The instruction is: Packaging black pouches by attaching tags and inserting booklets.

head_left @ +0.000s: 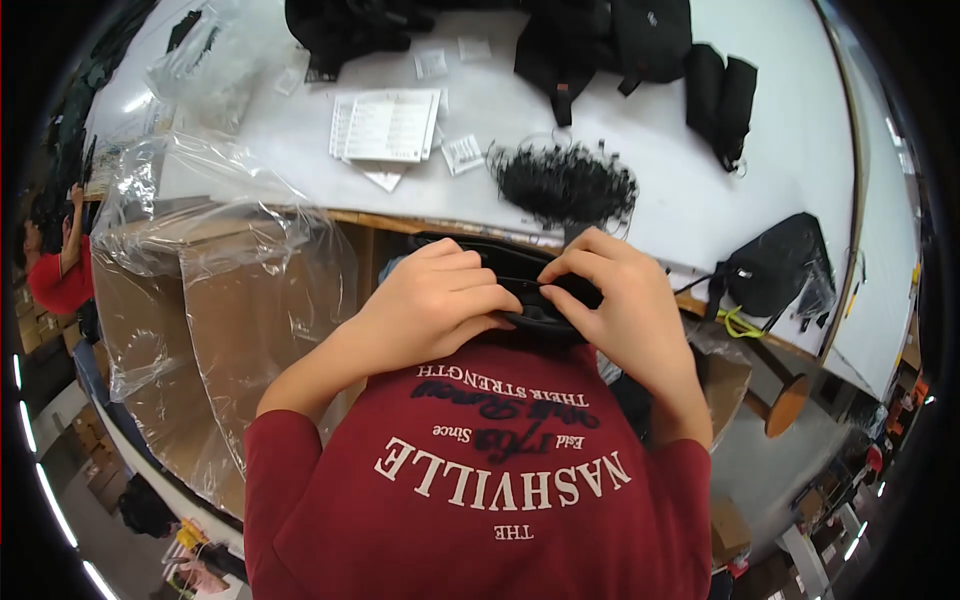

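Note:
Close to my body, at the table's front edge, I hold a black fabric bag (508,262) with its mouth spread open. My left hand (430,298) grips the bag's near left side, its fingers curled over the rim. Thumb and forefinger of my right hand (622,298) are pinched at the right side of the opening. Whether a small part such as a zip pull is between those fingertips is too small to tell. The inside of the bag is dark, and its lower part is hidden by my hands and red shirt.
Beyond the bag, a heap of thin black loops (565,185) lies on the white table (300,175). Printed sheets (385,125), black bags (650,40) and a black pouch (780,265) lie around it. A plastic-lined cardboard box (230,330) stands left; a wooden stool (787,405) stands right.

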Demonstrator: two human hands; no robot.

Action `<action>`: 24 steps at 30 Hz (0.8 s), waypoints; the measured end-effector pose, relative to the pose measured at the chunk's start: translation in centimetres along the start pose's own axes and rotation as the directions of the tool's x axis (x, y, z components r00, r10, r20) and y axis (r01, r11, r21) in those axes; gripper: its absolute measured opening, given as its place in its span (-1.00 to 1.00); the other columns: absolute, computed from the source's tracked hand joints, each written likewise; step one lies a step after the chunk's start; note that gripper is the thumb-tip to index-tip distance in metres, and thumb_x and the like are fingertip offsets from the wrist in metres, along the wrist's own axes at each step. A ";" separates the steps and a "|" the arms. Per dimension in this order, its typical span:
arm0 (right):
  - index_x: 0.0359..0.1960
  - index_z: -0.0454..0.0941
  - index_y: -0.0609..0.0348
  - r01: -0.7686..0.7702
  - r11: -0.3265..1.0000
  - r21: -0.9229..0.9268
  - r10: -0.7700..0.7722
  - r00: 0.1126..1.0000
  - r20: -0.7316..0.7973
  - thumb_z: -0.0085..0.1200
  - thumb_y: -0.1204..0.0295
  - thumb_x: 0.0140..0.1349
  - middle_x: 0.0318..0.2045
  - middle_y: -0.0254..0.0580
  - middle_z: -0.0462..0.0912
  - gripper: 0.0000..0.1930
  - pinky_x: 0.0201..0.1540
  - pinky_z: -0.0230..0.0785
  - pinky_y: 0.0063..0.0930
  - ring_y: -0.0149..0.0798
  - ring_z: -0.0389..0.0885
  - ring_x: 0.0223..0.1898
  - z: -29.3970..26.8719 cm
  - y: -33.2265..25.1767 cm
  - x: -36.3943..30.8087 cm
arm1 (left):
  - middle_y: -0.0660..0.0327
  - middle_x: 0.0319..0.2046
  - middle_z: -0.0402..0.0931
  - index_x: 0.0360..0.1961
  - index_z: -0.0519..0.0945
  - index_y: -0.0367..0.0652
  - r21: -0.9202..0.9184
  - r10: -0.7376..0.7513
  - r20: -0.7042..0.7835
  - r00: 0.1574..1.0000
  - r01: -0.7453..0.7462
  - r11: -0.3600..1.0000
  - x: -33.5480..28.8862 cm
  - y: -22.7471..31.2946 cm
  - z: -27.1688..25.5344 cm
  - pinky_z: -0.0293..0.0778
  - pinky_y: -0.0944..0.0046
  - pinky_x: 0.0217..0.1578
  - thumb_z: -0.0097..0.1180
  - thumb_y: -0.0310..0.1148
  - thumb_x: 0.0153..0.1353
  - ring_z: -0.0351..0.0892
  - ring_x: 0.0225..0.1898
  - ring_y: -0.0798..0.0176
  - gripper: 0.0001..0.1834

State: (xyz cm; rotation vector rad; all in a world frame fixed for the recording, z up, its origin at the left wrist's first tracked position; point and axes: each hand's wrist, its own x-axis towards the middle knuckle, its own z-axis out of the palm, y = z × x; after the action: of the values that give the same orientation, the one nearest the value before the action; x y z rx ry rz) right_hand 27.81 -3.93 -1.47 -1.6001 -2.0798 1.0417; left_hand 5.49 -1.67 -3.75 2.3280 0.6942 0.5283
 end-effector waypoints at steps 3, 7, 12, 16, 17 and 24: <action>-0.41 0.61 0.15 0.031 0.999 -0.034 -0.030 0.998 0.047 0.19 0.45 0.02 -0.41 -0.28 0.47 -0.90 -0.31 0.38 -0.37 -0.21 0.51 -0.29 0.4 -1.3 -0.4 | 0.35 -0.58 0.48 -0.41 0.61 -0.09 -0.136 -0.139 0.032 0.990 0.142 0.980 -0.8 0.7 0.1 0.32 0.28 -0.31 0.31 -0.51 -0.26 0.43 -0.49 0.27 -0.73; -0.45 0.60 0.17 0.156 0.985 -0.073 -0.154 0.988 0.026 0.20 0.47 -0.02 -0.44 -0.33 0.43 -0.91 -0.34 0.38 -0.45 -0.27 0.46 -0.36 1.3 -1.8 -1.1 | 0.32 -0.44 0.56 -0.42 0.61 -0.11 -0.036 -0.110 -0.110 0.988 0.107 0.994 -2.0 1.3 0.8 0.36 0.26 -0.29 0.27 -0.55 -0.33 0.51 -0.37 0.23 -0.69; -0.43 0.61 0.18 0.146 0.985 0.095 -0.144 0.989 -0.020 0.26 0.58 -0.12 -0.45 -0.26 0.45 -0.84 -0.38 0.37 -0.43 -0.25 0.50 -0.43 1.8 -1.8 -1.8 | 0.27 -0.31 0.51 -0.43 0.56 -0.13 0.055 -0.034 -0.243 0.969 0.049 0.997 -2.9 1.4 1.6 0.38 0.22 -0.22 0.25 -0.52 -0.30 0.50 -0.26 0.20 -0.72; -0.43 0.61 0.19 0.138 0.986 0.097 -0.137 0.990 -0.013 0.26 0.57 -0.11 -0.45 -0.26 0.46 -0.84 -0.37 0.37 -0.43 -0.25 0.50 -0.43 2.2 -1.7 -1.9 | 0.28 -0.29 0.54 -0.46 0.55 -0.15 0.039 -0.024 -0.236 0.971 0.034 0.999 -3.6 0.9 2.5 0.38 0.20 -0.20 0.23 -0.54 -0.28 0.52 -0.24 0.21 -0.76; -0.43 0.61 0.19 0.143 0.984 0.109 -0.143 0.990 -0.011 0.25 0.58 -0.12 -0.45 -0.25 0.46 -0.84 -0.37 0.37 -0.42 -0.24 0.50 -0.42 2.2 -1.8 -1.9 | 0.26 -0.31 0.56 -0.49 0.53 -0.17 0.052 -0.001 -0.240 0.971 0.013 0.999 -3.6 0.9 2.5 0.40 0.21 -0.22 0.22 -0.54 -0.25 0.53 -0.26 0.20 -0.80; -0.46 0.59 0.21 0.201 0.961 0.189 -0.211 0.977 0.039 0.24 0.61 -0.17 -0.45 -0.25 0.48 -0.83 -0.39 0.38 -0.40 -0.20 0.51 -0.42 2.5 -1.2 -1.9 | 0.17 -0.41 0.57 -0.56 0.47 -0.24 -0.034 0.119 -0.251 0.961 -0.132 0.991 -3.6 0.6 3.1 0.51 0.26 -0.35 0.20 -0.55 -0.13 0.58 -0.37 0.18 -0.87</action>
State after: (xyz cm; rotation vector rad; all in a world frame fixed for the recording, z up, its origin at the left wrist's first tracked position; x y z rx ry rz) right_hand 25.97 -6.67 -2.01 -1.2491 -2.0664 1.1799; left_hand 4.56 -5.62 -6.26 2.2915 0.6403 0.8968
